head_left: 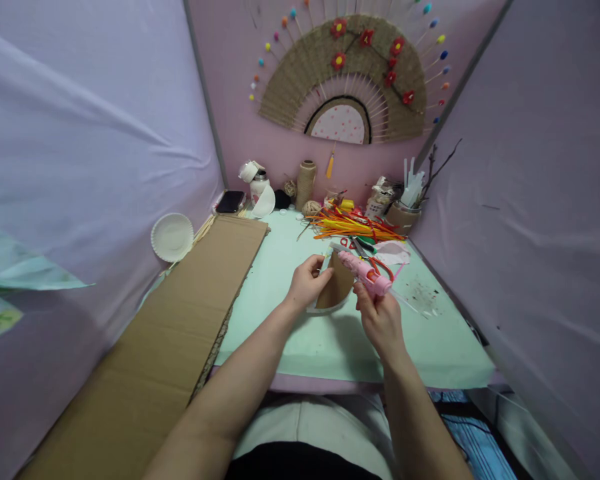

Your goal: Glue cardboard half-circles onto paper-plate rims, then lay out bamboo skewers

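In my left hand [309, 281] is the left edge of a curved cardboard piece [336, 288], brown on the face toward me with a white rim along its bottom. My right hand [381, 313] is wrapped round the handle of a pink glue gun [366, 272]. The gun's nozzle points up and left, at the top of the cardboard piece; whether it touches cannot be made out. A clear glue stick trails from the back of the gun. Just behind the gun lie red-handled scissors [384, 268] and pliers [359, 248].
Orange and yellow pipe cleaners [357, 223] lie at the back. A large cardboard sheet [180, 320] covers the left side, beside a paper plate [172, 237]. A twine spool [307, 185], a phone [231, 202] and a pot of glue sticks [404, 217] stand along the rear. A decorated fan [345, 73] hangs on the wall.
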Motion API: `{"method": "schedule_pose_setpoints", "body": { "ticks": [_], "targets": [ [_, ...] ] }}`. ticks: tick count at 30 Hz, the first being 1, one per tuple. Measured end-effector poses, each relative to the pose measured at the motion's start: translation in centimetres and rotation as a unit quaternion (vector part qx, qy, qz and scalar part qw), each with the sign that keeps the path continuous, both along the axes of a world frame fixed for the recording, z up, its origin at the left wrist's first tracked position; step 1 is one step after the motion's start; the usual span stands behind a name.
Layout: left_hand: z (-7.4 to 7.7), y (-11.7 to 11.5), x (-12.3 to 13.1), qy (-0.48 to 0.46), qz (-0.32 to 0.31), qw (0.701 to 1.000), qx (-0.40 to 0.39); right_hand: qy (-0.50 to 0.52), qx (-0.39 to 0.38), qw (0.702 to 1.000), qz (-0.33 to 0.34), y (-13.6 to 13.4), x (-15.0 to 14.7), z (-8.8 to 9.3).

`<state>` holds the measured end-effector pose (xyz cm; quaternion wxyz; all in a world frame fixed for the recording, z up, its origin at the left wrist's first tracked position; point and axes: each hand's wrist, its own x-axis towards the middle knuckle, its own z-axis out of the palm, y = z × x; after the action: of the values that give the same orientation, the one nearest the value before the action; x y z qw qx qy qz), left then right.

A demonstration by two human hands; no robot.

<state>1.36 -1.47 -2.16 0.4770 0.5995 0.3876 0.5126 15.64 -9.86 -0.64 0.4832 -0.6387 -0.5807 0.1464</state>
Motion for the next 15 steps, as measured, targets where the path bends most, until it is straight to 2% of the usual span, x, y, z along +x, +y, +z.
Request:
{"method": "schedule_pose_setpoints", "body": {
  "ticks": [15],
  "targets": [
    [-0.18,0.09,-0.04,0.018,0.005,1.0,0.024,0.0,-0.001,1.0,-0.005,0.22,-0.01,-0.2]
  ]
}}
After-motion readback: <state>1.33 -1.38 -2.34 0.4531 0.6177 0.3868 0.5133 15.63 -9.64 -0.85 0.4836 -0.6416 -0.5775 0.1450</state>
